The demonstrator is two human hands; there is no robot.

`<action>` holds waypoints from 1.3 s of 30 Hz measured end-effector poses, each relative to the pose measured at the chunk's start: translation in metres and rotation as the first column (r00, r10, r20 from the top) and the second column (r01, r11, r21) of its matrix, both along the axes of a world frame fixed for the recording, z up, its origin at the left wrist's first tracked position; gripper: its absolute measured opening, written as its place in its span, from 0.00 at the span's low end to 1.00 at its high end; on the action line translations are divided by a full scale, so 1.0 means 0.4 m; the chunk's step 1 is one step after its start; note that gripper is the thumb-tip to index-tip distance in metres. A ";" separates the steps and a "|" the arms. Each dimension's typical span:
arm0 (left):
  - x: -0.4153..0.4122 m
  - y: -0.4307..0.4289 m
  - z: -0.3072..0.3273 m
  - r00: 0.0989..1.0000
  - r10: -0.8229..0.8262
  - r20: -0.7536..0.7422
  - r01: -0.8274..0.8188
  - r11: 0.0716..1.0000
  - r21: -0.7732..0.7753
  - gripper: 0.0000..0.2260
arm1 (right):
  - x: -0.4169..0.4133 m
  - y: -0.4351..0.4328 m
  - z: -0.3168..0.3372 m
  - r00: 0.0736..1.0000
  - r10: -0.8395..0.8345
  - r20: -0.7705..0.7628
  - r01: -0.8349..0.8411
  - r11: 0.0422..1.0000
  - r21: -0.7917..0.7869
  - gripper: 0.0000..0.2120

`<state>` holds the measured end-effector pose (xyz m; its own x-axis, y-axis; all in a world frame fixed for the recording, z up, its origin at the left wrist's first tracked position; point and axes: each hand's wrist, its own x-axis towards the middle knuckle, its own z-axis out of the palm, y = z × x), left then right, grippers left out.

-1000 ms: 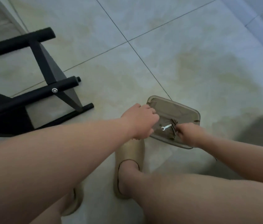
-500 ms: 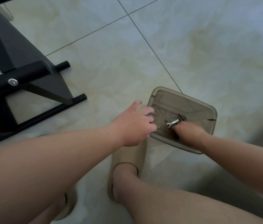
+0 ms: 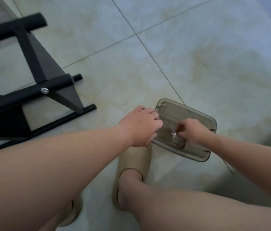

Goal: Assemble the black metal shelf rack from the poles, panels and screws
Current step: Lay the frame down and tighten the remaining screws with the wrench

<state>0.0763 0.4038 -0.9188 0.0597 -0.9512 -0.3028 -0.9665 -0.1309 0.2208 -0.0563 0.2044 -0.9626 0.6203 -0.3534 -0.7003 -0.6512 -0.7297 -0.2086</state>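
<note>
Lifting from where its fingers lay flat on the tray half a second ago, the right hand (image 3: 192,130) now has its fingertips drawn together in a narrow pinch on one end of the small silver wrench (image 3: 173,134), whose open head pokes out to the left. The left hand (image 3: 139,126), then spread with the thumb out, has curled its fingers down over the tray's left rim, apparently steadying it. That suggests the tool is being picked up for tightening the next screw. Nearest the person, a soft matte beige slipper (image 3: 131,157) touches the tray's near-left corner. The tray (image 3: 188,113) is smoky translucent plastic, a shallow rectangle with rounded corners and moulded ridges, and the wrench sits at about its middle. Further off to the left lies the rack (image 3: 36,52), partly built on its side: round matte black poles (image 3: 23,95) with flat dark panels between them and a bright screw (image 3: 44,90) already seated in one pole. All of it rests on a glossy pale tile floor (image 3: 198,47) with thin dark grout lines.
</note>
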 end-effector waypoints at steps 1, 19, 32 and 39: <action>0.017 0.005 0.029 0.990 0.125 -0.069 -0.123 0.992 0.027 0.13 | 0.021 0.007 0.038 0.995 -0.088 0.050 0.085 0.995 0.049 0.05; 0.199 0.406 0.507 -0.528 0.520 -0.671 -0.659 0.247 0.710 0.26 | 0.358 0.561 0.701 0.829 -0.105 0.549 -0.084 0.947 0.309 0.03; 0.255 0.595 0.495 -0.698 0.333 -0.634 -0.644 0.096 0.759 0.13 | 0.437 0.660 0.667 0.818 -0.026 0.575 -0.111 0.973 0.201 0.06; 0.320 0.611 0.445 -0.634 0.286 -0.719 -0.752 -0.012 0.659 0.15 | 0.492 0.615 0.565 0.841 0.377 0.389 -0.361 0.925 -0.116 0.21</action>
<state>0.2043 0.6480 -0.7410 0.6235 -0.2615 -0.7368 0.7507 -0.0633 0.6576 0.1403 0.4506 -0.7365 0.9319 -0.0635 -0.3572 -0.1998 -0.9116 -0.3592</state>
